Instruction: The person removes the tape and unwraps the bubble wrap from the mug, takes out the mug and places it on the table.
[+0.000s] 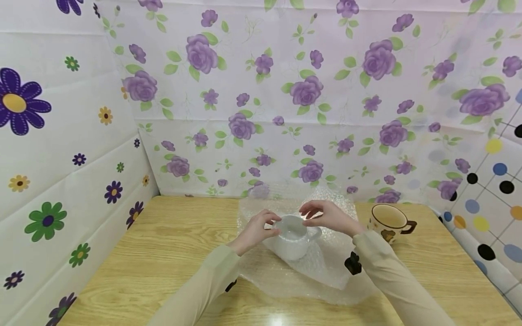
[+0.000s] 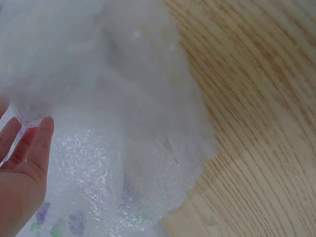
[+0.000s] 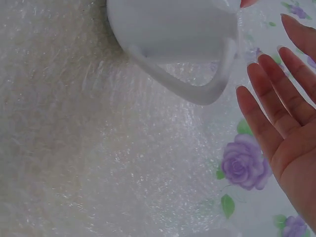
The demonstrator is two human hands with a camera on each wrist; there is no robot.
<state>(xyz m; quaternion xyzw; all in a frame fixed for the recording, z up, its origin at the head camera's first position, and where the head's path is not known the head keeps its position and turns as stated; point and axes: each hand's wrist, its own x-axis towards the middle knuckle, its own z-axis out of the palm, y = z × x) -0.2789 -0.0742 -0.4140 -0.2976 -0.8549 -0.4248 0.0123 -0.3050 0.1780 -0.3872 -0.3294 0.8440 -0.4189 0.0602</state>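
A white mug (image 1: pixel 292 240) stands upright on a sheet of bubble wrap (image 1: pixel 326 267), its handle to the right. Part of the wrap (image 2: pixel 98 74) covers the mug's near and left side, so little of the mug shows in the left wrist view. My left hand (image 1: pixel 258 228) is at the mug's left rim; its fairly straight fingertips touch the wrap there. Beside the right rim, my right hand (image 1: pixel 328 215) hovers with spread fingers and holds nothing. In the right wrist view, the mug's handle (image 3: pixel 197 91) is just left of those fingers.
A cream mug (image 1: pixel 385 222) with a brown rim and handle stands right of the wrap, close to my right sleeve. Wooden table (image 1: pixel 183 235) surrounds the wrap. A flowered cloth wall (image 1: pixel 244 149) rises behind, with patterned cloth on both sides.
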